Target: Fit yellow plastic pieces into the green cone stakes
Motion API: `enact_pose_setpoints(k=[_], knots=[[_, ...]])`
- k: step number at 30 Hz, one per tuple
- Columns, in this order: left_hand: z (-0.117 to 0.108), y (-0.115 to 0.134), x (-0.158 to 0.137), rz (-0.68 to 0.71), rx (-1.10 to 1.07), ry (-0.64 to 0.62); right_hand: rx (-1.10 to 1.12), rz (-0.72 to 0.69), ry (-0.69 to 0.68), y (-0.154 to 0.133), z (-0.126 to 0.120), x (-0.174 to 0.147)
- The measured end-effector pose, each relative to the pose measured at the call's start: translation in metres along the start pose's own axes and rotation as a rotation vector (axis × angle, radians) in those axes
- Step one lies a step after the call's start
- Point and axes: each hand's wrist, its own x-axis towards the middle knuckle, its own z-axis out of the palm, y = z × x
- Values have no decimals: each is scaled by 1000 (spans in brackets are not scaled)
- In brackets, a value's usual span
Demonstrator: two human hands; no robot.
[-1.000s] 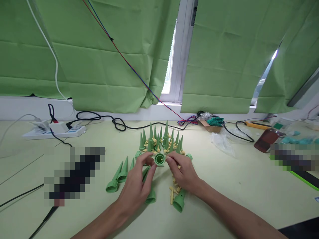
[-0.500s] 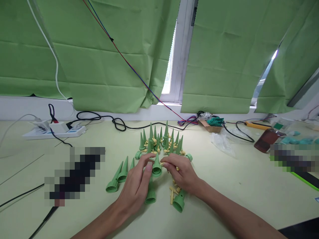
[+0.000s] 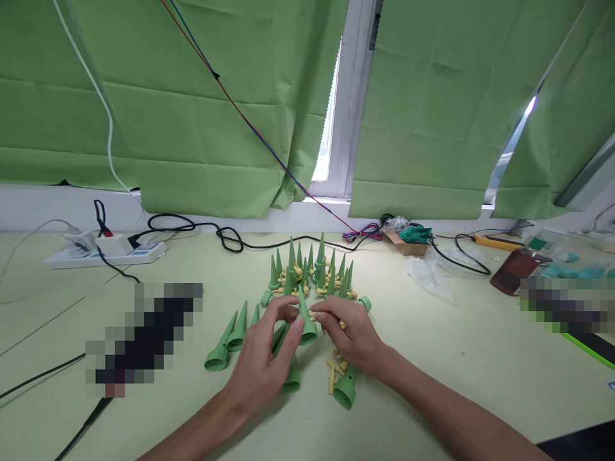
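My left hand [image 3: 263, 346] grips a hollow green plastic watering spike [image 3: 308, 328] between thumb and fingers, its point up and its wide open end down. Close beside it on the right, my right hand [image 3: 354, 330] is closed in a pinch on a small yellow valve [image 3: 313, 313], mostly hidden by the fingertips. Under the left hand lies another spike [image 3: 291, 378], partly covered. Several loose yellow valves [image 3: 331, 378] and a green spike [image 3: 344, 389] rest below my right hand. More spikes [image 3: 221, 349] lie left of my left hand.
Behind my hands stands a cluster of green spikes [image 3: 319, 262] with yellow valves among them. A power strip [image 3: 110, 253] is at the back left, a small cardboard box [image 3: 406, 244] at the back right. A dark bottle [image 3: 516, 270] lies farther right; black cable [image 3: 259, 246] runs along the back.
The held spike has turned in my left hand, its wide end swinging a little to the right and down. My left thumb has shifted right; my right hand stays nearly in place.
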Motion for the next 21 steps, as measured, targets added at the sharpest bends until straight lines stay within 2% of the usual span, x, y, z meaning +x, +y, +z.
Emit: enact_pose_setpoints(k=[11,21], knots=[[3,-4,1,87,10,21,18,129,-68,3,1,-1],[6,-2,0,126,-30,60,-71,178,-120,3,1,-1]])
